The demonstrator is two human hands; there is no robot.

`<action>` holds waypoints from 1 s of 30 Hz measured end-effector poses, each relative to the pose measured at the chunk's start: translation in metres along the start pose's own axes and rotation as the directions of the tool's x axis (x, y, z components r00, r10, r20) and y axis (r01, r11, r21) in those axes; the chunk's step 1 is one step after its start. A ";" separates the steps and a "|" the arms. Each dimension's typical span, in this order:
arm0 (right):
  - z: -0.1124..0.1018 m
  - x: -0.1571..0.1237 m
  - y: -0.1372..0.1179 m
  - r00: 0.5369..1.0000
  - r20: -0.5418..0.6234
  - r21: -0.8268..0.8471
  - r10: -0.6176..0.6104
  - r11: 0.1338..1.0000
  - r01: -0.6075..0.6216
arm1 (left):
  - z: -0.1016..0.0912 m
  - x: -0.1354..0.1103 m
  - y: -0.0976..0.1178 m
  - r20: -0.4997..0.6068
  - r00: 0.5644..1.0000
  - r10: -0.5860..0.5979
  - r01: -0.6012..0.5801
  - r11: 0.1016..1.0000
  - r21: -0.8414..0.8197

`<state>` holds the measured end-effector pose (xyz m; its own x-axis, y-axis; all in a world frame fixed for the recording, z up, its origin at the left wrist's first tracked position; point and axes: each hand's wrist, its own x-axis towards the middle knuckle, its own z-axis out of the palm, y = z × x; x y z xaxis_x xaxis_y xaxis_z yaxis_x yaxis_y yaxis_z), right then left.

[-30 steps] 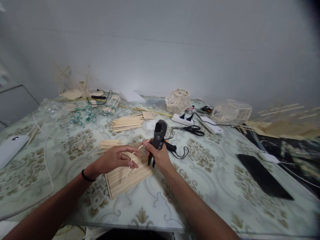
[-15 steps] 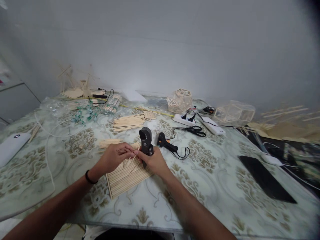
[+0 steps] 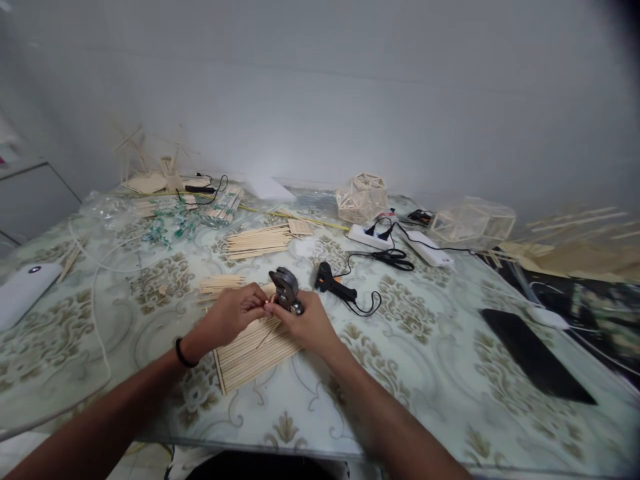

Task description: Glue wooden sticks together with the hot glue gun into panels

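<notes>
My right hand [image 3: 305,323] grips a dark cutter tool [image 3: 285,288], its head tilted toward the left. My left hand [image 3: 235,312] meets it fingertip to fingertip, pinching a thin wooden stick [image 3: 269,331] together with the right fingers. Both hands hover over a flat mat of glued wooden sticks [image 3: 250,357] lying on the patterned table [image 3: 400,373]. A small pile of loose sticks [image 3: 220,283] lies just beyond my left hand.
A black glue gun [image 3: 333,285] with its cord lies right of the hands. Farther back are a stick bundle [image 3: 255,241], a white power strip [image 3: 367,238], scissors [image 3: 393,260], stick polyhedra [image 3: 361,198] and a stick model [image 3: 145,175]. A black slab [image 3: 535,357] lies right; a white device [image 3: 23,293] left.
My right hand has lowered the cutter from upright to a tilted position near the mat. My left hand has closed from spread fingers into a pinch on the stick, meeting the right hand.
</notes>
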<state>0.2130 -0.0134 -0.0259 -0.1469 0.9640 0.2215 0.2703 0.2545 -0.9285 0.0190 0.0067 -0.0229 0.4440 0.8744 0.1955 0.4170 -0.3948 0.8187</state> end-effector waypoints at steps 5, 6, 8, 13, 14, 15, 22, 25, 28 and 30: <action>-0.001 0.002 0.003 0.999 0.020 -0.059 -0.043 0.997 0.044 | 0.001 0.003 -0.008 0.111 0.994 0.003 -0.011 0.998 0.069; -0.001 0.002 0.003 0.999 0.018 -0.054 -0.042 0.998 0.043 | 0.001 0.003 -0.008 0.122 0.992 0.011 -0.019 0.998 0.066; -0.001 0.002 0.002 1.000 0.006 -0.017 -0.015 1.000 0.015 | 0.000 0.002 -0.006 0.131 0.991 0.018 -0.025 0.998 0.053; -0.006 0.001 -0.006 0.994 -0.026 0.158 0.105 0.982 -0.100 | 0.001 -0.001 0.005 0.135 0.989 -0.055 0.071 0.991 -0.112; -0.007 0.001 -0.008 0.994 -0.030 0.176 0.108 0.979 -0.101 | 0.003 -0.002 0.006 0.153 0.985 -0.086 0.115 0.975 -0.189; -0.008 0.001 -0.009 0.994 -0.034 0.184 0.104 0.978 -0.096 | 0.005 -0.003 0.007 0.174 0.978 -0.118 0.162 0.949 -0.269; -0.008 0.003 -0.009 0.995 -0.027 0.129 0.092 0.988 -0.088 | 0.014 -0.006 0.001 0.228 0.957 -0.180 0.273 0.823 -0.498; -0.008 0.003 -0.006 0.995 -0.006 0.112 0.096 0.989 -0.095 | 0.013 -0.006 0.000 0.245 0.952 -0.181 0.286 0.809 -0.513; -0.007 0.003 -0.004 0.996 -0.008 0.088 0.093 0.992 -0.092 | 0.013 -0.006 0.001 0.256 0.949 -0.186 0.297 0.804 -0.515; -0.007 0.003 -0.003 0.996 -0.017 0.054 0.085 0.995 -0.084 | 0.013 -0.006 0.002 0.257 0.949 -0.183 0.295 0.800 -0.522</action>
<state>0.2184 -0.0108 -0.0199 -0.1073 0.9834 0.1463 0.2295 0.1676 -0.9588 0.0272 -0.0026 -0.0294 0.5491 0.8295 -0.1026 0.0511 0.0892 0.9947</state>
